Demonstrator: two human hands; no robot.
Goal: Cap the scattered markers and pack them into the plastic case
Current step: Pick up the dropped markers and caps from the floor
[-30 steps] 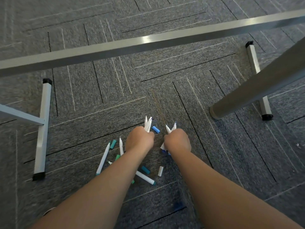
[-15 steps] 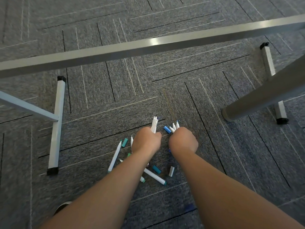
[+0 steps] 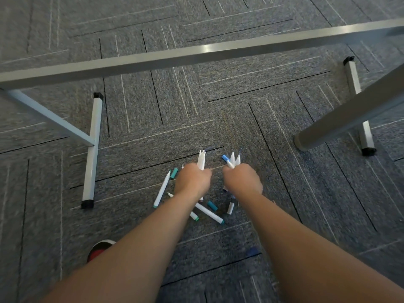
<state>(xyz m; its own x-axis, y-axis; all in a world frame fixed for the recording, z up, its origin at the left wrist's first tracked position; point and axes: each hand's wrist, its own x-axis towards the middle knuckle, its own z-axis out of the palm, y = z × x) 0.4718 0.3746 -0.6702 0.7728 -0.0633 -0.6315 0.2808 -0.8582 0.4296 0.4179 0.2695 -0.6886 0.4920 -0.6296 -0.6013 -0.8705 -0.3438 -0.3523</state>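
Observation:
On the grey carpet, my left hand grips a bundle of white markers whose tips stick out past the knuckles. My right hand grips another bundle of markers, with a blue cap showing beside the tips. Loose white markers and loose teal caps lie on the floor below and left of my hands. A small white cap lies near my right wrist. No plastic case is in view.
A grey metal crossbar spans the view above the floor. White table feet stand at left and right, and a thick grey leg slants in at the right. A red and white shoe shows beside my left forearm.
The camera has shifted, so everything sits a little further right in view. Both hands keep their grip on the marker bundles and stay close together over the pile.

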